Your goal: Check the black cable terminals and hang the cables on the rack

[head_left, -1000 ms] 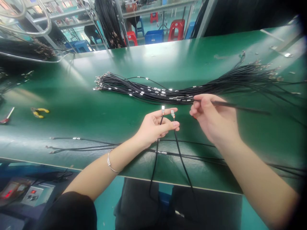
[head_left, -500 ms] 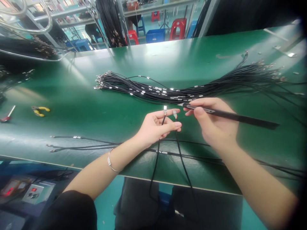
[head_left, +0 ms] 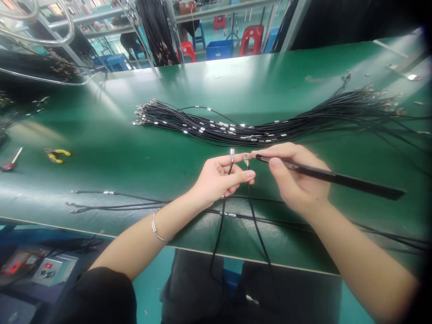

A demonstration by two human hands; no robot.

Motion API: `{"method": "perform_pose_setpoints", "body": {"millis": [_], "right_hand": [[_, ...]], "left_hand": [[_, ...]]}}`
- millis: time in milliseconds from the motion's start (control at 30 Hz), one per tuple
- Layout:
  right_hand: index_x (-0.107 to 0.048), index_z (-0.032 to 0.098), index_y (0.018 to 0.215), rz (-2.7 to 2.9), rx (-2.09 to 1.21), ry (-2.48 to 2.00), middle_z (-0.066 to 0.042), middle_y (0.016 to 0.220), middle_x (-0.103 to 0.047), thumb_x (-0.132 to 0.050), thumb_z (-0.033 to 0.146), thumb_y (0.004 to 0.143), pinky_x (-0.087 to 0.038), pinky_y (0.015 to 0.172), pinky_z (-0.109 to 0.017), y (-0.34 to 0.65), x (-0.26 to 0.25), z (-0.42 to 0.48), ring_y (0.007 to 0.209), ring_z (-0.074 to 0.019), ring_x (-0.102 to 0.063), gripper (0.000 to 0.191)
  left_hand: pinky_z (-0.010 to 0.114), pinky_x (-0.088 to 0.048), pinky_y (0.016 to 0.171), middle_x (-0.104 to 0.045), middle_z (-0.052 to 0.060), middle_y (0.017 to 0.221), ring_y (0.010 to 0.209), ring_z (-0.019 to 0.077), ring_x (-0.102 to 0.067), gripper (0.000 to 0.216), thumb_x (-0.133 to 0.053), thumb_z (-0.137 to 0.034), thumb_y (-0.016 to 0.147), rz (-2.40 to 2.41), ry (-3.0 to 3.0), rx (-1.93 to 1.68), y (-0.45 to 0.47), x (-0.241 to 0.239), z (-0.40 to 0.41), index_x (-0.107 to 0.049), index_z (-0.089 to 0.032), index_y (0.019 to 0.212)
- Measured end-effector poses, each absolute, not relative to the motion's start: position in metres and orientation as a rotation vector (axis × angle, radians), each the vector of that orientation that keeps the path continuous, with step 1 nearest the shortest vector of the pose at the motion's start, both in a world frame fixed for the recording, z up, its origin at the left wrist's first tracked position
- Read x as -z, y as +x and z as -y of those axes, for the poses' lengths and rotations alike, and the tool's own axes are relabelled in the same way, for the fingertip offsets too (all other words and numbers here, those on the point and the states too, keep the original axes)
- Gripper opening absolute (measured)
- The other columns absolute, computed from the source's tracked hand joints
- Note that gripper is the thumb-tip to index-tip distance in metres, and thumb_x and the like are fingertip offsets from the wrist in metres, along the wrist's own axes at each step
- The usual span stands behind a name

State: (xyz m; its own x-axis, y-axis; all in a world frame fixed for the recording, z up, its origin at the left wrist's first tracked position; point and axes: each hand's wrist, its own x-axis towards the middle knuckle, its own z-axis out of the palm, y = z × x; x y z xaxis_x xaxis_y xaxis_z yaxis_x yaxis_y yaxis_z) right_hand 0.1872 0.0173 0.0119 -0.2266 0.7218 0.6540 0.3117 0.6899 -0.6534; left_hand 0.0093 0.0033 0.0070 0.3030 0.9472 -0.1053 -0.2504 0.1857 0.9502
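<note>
My left hand [head_left: 224,179] is closed on two black cables, which hang down past the table edge. One cable ends in a silver connector [head_left: 232,153] above my index finger; a second connector [head_left: 246,159] rests against the tip of that finger. Between the thumb and fingers of my right hand [head_left: 300,180] is a slim black utility knife [head_left: 334,176]. Its pointed tip is at the second connector, touching or nearly so. Behind both hands lies a bundle of black cables [head_left: 236,130] with white labels.
More loose cables [head_left: 135,208] lie across the green table [head_left: 162,166] near its front edge. Yellow-handled pliers [head_left: 57,155] and a red-handled tool [head_left: 11,161] are at the left. Hanging cables [head_left: 155,31] and red stools [head_left: 251,39] stand beyond the table.
My right hand has moved slightly down and left, bringing the knife tip from above and right of the second connector to beside it. The left hand keeps its place.
</note>
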Motion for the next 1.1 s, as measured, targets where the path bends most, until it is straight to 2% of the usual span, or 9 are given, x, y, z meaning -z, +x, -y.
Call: {"method": "perform_pose_setpoints", "body": {"millis": [167,300,400,467,567,667,800,900,1100], "right_hand": [[-0.066,0.024,0.102,1.776,-0.427,-0.841,-0.007,0.096,-0.07,-0.055,0.022,0.093,-0.054,0.079,-0.038,0.185,-0.011,-0.017,0.091,-0.0223,-0.067,0.014],[-0.065,0.022,0.103,1.725,-0.496,-0.861,-0.008,0.1,-0.069,-0.055,0.021,0.093,-0.055,0.082,-0.038,0.184,-0.011,-0.017,0.093,-0.0217,-0.068,0.015],[-0.065,0.02,0.104,1.685,-0.512,-0.875,-0.007,0.101,-0.068,-0.057,0.019,0.092,-0.056,0.082,-0.039,0.184,-0.01,-0.019,0.091,-0.021,-0.069,0.014],[-0.065,0.02,0.105,1.679,-0.521,-0.885,-0.007,0.102,-0.068,-0.058,0.019,0.092,-0.056,0.083,-0.039,0.184,-0.007,-0.02,0.091,-0.021,-0.069,0.015],[-0.066,0.022,0.106,1.654,-0.502,-0.886,-0.006,0.102,-0.068,-0.058,0.023,0.093,-0.057,0.083,-0.039,0.184,-0.001,-0.023,0.09,-0.0206,-0.069,0.016],[-0.066,0.024,0.108,1.614,-0.48,-0.877,-0.005,0.102,-0.069,-0.058,0.025,0.093,-0.057,0.082,-0.039,0.182,0.004,-0.024,0.09,-0.021,-0.069,0.017],[-0.067,0.025,0.109,1.6,-0.493,-0.872,-0.004,0.104,-0.069,-0.059,0.024,0.092,-0.058,0.081,-0.039,0.181,0.005,-0.025,0.092,-0.0212,-0.069,0.018],[-0.068,0.025,0.11,1.608,-0.535,-0.832,-0.004,0.104,-0.07,-0.06,0.023,0.092,-0.059,0.081,-0.038,0.181,0.003,-0.025,0.093,-0.0207,-0.069,0.019],[-0.07,0.026,0.106,1.609,-0.622,-0.752,-0.003,0.102,-0.071,-0.062,0.023,0.091,-0.058,0.081,-0.037,0.181,0.0,-0.025,0.092,-0.0201,-0.069,0.017]], "left_hand": [[0.015,-0.029,0.033,-0.066,0.002,0.07,0.039,0.0023,-0.039,0.06,-0.08,-0.03,0.073,-0.853,1.068,-0.99,0.01,-0.005,-0.004,-0.059,-0.009,0.125],[0.017,-0.041,0.038,-0.066,0.006,0.076,0.047,0.0067,-0.05,0.056,-0.069,-0.029,0.082,-0.994,1.164,-0.848,0.011,0.002,-0.007,-0.052,-0.004,0.13],[0.017,-0.044,0.043,-0.064,0.006,0.077,0.051,0.0069,-0.05,0.036,-0.053,-0.03,0.091,-1.113,1.387,-0.685,0.007,0.002,-0.01,-0.06,-0.005,0.116],[0.015,-0.041,0.043,-0.06,0.003,0.072,0.052,0.0057,-0.046,0.031,-0.053,-0.034,0.092,-1.102,1.542,-0.58,0.001,-0.004,-0.011,-0.066,-0.008,0.102],[0.014,-0.036,0.038,-0.052,-0.002,0.064,0.048,0.0061,-0.046,0.039,-0.056,-0.043,0.09,-1.047,1.504,-0.458,-0.009,-0.017,-0.011,-0.064,-0.012,0.112],[0.017,-0.042,0.036,-0.054,-0.002,0.059,0.043,0.0089,-0.051,0.049,-0.061,-0.041,0.088,-1.025,1.339,-0.474,-0.015,-0.025,-0.014,-0.056,-0.011,0.125],[0.019,-0.05,0.04,-0.06,0.001,0.062,0.049,0.0108,-0.057,0.044,-0.074,-0.029,0.078,-1.068,1.226,-0.751,-0.015,-0.02,-0.02,-0.061,-0.005,0.112],[0.019,-0.051,0.04,-0.063,0.002,0.063,0.052,0.0121,-0.06,0.05,-0.078,-0.025,0.074,-1.015,1.195,-0.875,-0.013,-0.015,-0.022,-0.06,-0.005,0.115],[0.022,-0.056,0.046,-0.067,0.001,0.066,0.056,0.0161,-0.066,0.081,-0.08,-0.021,0.073,-0.784,1.093,-0.881,-0.007,-0.015,-0.014,-0.04,-0.015,0.142]]}}
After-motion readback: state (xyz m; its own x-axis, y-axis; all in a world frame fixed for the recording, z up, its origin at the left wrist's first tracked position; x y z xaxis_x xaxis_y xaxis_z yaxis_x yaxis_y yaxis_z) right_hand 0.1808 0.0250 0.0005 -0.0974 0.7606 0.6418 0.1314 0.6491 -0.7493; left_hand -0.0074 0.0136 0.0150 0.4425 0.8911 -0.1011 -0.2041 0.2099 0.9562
